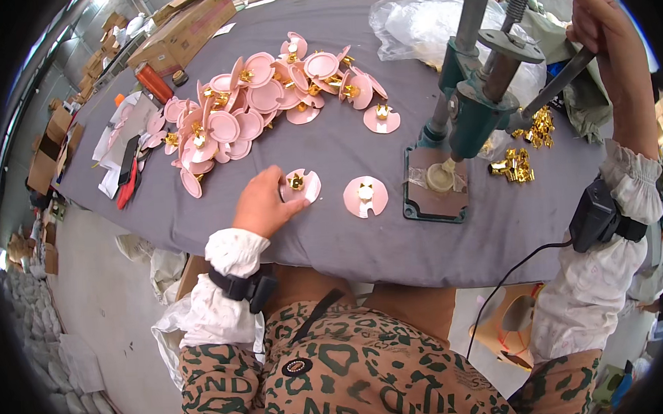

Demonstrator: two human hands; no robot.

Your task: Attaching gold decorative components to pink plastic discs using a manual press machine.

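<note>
My left hand (pixel 262 204) has its thumb and fingers closed on the edge of a pink disc (pixel 310 187) with a gold clawed metal piece at its middle, low over the table. Just right of it lies another pink disc (pixel 357 206) with a gold piece around a white centre. My right hand (pixel 607 36) is raised at the far right, closed around the end of the lever (pixel 563 78) of a green hand press (pixel 483 111). Under the press's ram, a round whitish seat (pixel 441 178) sits on the base plate (pixel 441 204).
A heap of pink discs with gold pieces (pixel 249 99) spreads across the table's (pixel 326 244) far left; one disc (pixel 382 118) lies apart. Loose gold pieces (pixel 517 167) sit right of the press. Beyond are a plastic bag (pixel 412 26), a carton (pixel 180 36) and a phone (pixel 129 158).
</note>
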